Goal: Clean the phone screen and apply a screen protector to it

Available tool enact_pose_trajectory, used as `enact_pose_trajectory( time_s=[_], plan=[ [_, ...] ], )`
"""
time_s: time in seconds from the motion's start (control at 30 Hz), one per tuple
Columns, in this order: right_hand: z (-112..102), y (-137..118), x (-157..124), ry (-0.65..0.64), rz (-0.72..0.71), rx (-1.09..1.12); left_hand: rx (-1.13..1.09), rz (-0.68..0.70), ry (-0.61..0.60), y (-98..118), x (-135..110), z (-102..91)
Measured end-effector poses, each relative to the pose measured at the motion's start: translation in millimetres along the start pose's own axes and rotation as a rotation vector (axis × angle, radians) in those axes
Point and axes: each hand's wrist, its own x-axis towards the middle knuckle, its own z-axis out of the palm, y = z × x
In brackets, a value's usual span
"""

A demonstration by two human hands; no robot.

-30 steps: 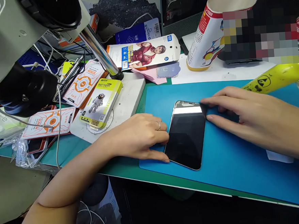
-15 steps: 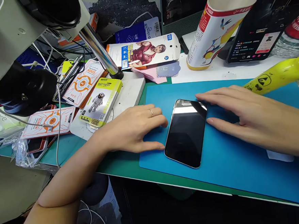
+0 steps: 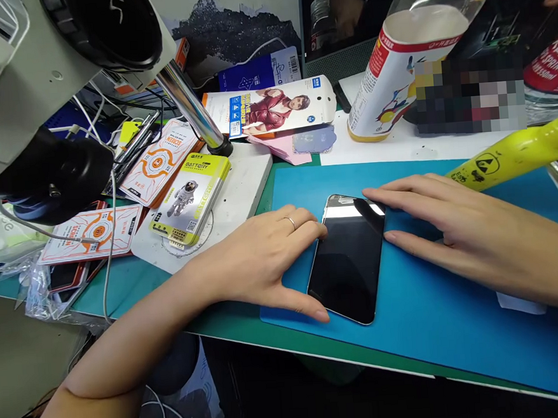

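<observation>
- Black glossy slab smartphone [image 3: 347,261]: lies screen-up and flat on the blue rubber mat [image 3: 434,313], at the worktop's [image 3: 230,324] 6 o'clock edge.
- Left hand [image 3: 263,261], at the phone's 9 o'clock: grip wide, thumb and fingertips touching its left edge.
- Right hand [image 3: 452,229], at 3 o'clock: grip wide, palm down, index tip on the top right corner.
- Step in hand, judged: squaring and steadying the phone; lifting it would call for fingertips under its thin edges.

Phone repair workshop (microscope [image 3: 35,79], battery packs [image 3: 189,190], blue mat [image 3: 439,312])

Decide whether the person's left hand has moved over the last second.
Yes. Judged against the blue mat, the left hand has slid right along the phone, and its thumb now reaches the phone's near corner.
</observation>
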Motion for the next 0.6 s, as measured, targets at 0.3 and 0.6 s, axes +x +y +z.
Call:
enact_pose_trajectory(
  time_s=[0.3,0.6],
  plan=[
    [-3,6,-4,-0.027,0.012,0.011,-0.045,-0.057,0.005,8,1,1.9],
    [-6,15,-1,-0.073,-0.077,0.001,-0.245,-0.11,-0.025,20,8,-1.7]
  ],
)
